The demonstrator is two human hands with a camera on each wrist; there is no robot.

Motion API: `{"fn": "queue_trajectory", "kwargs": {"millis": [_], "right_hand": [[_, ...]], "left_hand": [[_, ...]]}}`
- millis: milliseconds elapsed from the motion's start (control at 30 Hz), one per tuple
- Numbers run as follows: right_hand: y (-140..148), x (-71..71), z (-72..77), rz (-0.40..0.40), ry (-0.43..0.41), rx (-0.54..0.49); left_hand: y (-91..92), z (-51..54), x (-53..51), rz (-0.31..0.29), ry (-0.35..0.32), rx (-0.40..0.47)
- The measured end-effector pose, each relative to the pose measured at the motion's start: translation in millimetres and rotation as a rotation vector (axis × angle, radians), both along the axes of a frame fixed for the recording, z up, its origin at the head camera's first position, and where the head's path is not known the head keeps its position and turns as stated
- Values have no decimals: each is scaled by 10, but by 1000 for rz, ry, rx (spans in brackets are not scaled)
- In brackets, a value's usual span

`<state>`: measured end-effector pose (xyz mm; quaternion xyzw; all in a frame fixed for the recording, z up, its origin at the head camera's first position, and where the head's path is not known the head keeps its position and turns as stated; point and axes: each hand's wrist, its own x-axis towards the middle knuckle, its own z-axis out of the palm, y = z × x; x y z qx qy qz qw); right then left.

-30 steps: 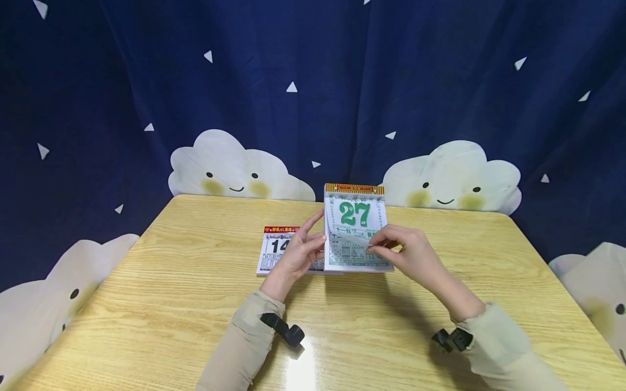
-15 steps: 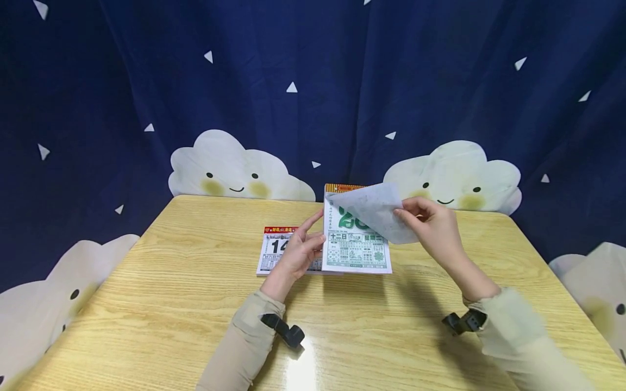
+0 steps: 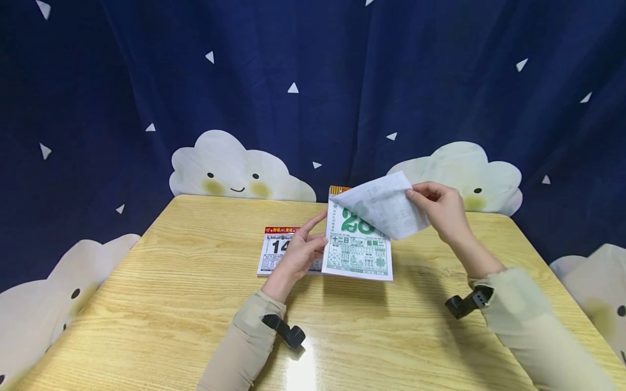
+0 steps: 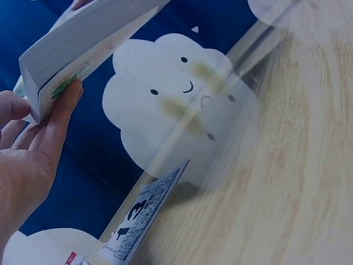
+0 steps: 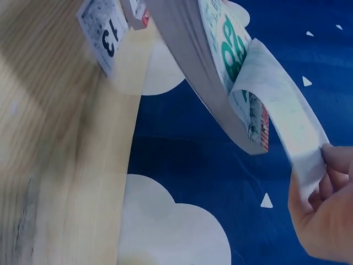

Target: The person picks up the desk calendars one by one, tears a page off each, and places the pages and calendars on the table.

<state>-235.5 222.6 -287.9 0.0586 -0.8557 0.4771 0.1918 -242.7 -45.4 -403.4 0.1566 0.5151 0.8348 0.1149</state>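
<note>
My left hand (image 3: 299, 252) grips a thick tear-off calendar (image 3: 357, 258) by its left edge, thumb in front and fingers behind, as the left wrist view shows. The block is held above the table, tilted. Between thumb and fingers, my right hand (image 3: 442, 212) pinches the top page (image 3: 388, 209), pulled up diagonally with its pale back showing. That page still meets the block at the upper left. Beneath it, a green 28 is partly covered. The calendar's striped orange header (image 3: 336, 190) is mostly hidden by the page.
A smaller calendar (image 3: 274, 260) with a red header and black 14 lies on the wooden table (image 3: 171, 304), partly behind my left hand. A loose sheet (image 4: 135, 221) printed 13 lies near it. A dark blue curtain (image 3: 313, 119) with clouds hangs behind the table.
My right hand has moved up and to the right, peeling the page marked 27 back and uncovering 28. The calendar has tilted slightly; my left hand has stayed nearly in place.
</note>
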Motion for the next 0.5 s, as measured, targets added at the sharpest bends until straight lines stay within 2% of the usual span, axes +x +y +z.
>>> {"fn": "queue_trajectory", "kwargs": {"millis": [300, 500], "right_hand": [[90, -91, 30, 11, -166, -125], [211, -99, 56, 25, -262, -363]], "left_hand": [[6, 12, 13, -12, 18, 4], [26, 23, 25, -4, 24, 44]]}}
